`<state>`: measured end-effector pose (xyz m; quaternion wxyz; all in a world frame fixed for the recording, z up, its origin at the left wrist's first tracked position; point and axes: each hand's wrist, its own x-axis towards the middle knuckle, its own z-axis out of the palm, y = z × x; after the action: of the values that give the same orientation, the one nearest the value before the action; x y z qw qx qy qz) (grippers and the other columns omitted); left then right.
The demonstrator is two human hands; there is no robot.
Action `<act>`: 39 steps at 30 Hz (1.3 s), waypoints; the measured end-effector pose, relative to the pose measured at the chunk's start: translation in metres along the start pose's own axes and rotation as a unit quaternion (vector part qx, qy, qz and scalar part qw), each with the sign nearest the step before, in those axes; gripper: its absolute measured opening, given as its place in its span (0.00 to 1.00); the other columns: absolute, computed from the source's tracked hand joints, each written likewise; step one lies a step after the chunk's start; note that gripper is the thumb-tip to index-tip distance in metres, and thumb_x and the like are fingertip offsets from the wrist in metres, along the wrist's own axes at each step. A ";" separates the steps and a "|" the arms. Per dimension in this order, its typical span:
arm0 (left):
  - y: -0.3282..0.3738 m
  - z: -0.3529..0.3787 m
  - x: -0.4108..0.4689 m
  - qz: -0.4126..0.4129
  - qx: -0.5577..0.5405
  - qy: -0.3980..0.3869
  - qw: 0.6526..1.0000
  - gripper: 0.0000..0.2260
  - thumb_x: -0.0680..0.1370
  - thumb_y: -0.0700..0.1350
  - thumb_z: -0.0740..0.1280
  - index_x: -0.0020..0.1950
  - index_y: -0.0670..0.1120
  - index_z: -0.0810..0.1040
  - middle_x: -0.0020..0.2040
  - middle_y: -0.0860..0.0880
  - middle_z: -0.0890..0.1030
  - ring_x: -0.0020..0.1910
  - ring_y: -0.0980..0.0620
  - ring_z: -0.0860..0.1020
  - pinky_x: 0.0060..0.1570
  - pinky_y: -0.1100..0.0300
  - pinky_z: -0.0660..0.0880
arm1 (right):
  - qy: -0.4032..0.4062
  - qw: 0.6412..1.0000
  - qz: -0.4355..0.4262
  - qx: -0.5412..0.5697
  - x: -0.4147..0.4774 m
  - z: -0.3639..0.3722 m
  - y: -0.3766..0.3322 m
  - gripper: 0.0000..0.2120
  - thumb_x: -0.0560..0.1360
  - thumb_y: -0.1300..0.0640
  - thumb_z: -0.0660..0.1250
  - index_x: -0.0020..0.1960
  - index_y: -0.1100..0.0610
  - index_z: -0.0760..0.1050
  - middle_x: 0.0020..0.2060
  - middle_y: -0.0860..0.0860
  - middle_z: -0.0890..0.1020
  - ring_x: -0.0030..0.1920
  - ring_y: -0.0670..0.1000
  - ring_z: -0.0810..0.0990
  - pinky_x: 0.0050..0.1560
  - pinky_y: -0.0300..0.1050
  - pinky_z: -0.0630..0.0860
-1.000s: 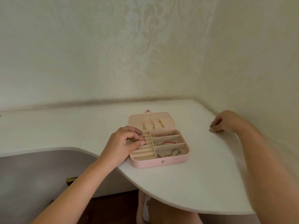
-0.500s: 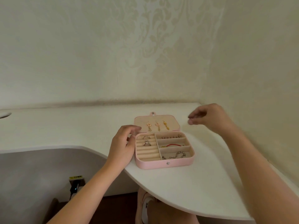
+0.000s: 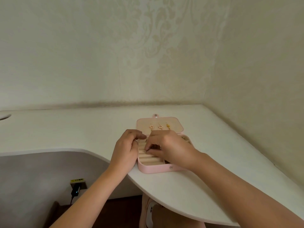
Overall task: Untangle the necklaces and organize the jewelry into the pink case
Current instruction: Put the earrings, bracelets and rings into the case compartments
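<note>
Your pink case (image 3: pixel 156 168), a rounded rectangular box in soft leatherette, lies open on the white desk (image 3: pixel 82 129), close to its curved front edge and well apart from the back right corner. Its lid (image 3: pixel 174 124) lies flat behind the tray and carries three drop earrings in a row: two pale pink flower-shaped ones (image 3: pixel 151 126) and one gold one (image 3: pixel 168 125). That part reads as done. Your left hand (image 3: pixel 126 148) lies against the left wall of the case, fingers curled over the back left rim, bracing it. Your right hand (image 3: pixel 167 145) is over the tray with fingertips bunched down on the cream padded ring rolls (image 3: pixel 148 159). Whether they pinch a ring or only press the padding cannot be told; the fingers hide it. The right-hand compartments are almost wholly covered by that hand, so their contents go unconfirmed. No tangled necklace shows anywhere in view, and no loose piece lies on the visible desk. Judgement: the task is in its late stage, with a small item being seated in the ring rolls. Outstanding are a check of the hidden compartments and closing the lid onto the front snap stud (image 3: pixel 171 167).
</note>
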<state>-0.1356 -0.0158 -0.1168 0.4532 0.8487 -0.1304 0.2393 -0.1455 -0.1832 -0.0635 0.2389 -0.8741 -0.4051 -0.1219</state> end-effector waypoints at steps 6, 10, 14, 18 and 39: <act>0.001 0.000 0.000 0.001 0.005 -0.004 1.000 0.18 0.75 0.27 0.56 0.49 0.43 0.82 0.53 0.52 0.76 0.51 0.69 0.72 0.51 0.80 0.63 | -0.022 1.000 0.006 0.008 0.001 -0.001 0.003 0.04 0.71 0.64 0.72 0.44 0.61 0.84 0.40 0.55 0.82 0.39 0.52 0.81 0.43 0.38 0.72; 0.003 -0.001 0.000 -0.004 -0.003 -0.007 1.000 0.18 0.75 0.27 0.56 0.48 0.43 0.82 0.53 0.52 0.76 0.51 0.68 0.73 0.52 0.80 0.63 | -0.032 0.999 0.011 0.008 -0.002 -0.004 0.003 0.05 0.73 0.63 0.71 0.47 0.58 0.85 0.43 0.53 0.83 0.42 0.49 0.80 0.43 0.28 0.68; 0.002 -0.001 0.001 -0.006 -0.003 -0.009 1.000 0.18 0.75 0.27 0.56 0.48 0.44 0.82 0.53 0.52 0.77 0.52 0.67 0.73 0.52 0.79 0.64 | -0.045 0.998 0.029 0.024 -0.002 -0.005 0.001 0.06 0.74 0.63 0.70 0.49 0.59 0.84 0.45 0.53 0.83 0.45 0.50 0.79 0.46 0.34 0.70; 0.002 0.000 0.001 -0.020 -0.002 -0.016 1.000 0.18 0.76 0.28 0.56 0.48 0.45 0.81 0.53 0.53 0.77 0.52 0.64 0.74 0.50 0.80 0.64 | -0.047 0.998 0.035 0.031 -0.003 -0.004 -0.001 0.06 0.74 0.64 0.70 0.49 0.60 0.84 0.45 0.55 0.82 0.44 0.52 0.79 0.48 0.42 0.72; 0.012 -0.011 0.095 -0.420 -0.054 -0.250 0.871 0.08 0.75 0.37 0.70 0.37 0.43 0.75 0.34 0.47 0.73 0.29 0.54 0.67 0.28 0.65 0.60 | 0.098 0.803 0.459 0.367 -0.032 -0.045 0.090 0.11 0.79 0.61 0.63 0.54 0.68 0.77 0.47 0.60 0.82 0.42 0.54 0.80 0.50 0.45 0.77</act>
<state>-0.0631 -0.0140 -0.0535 0.5085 0.8291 0.1166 -0.2010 -0.0975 -0.2777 -0.0666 0.6084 -0.7882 0.0549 0.0745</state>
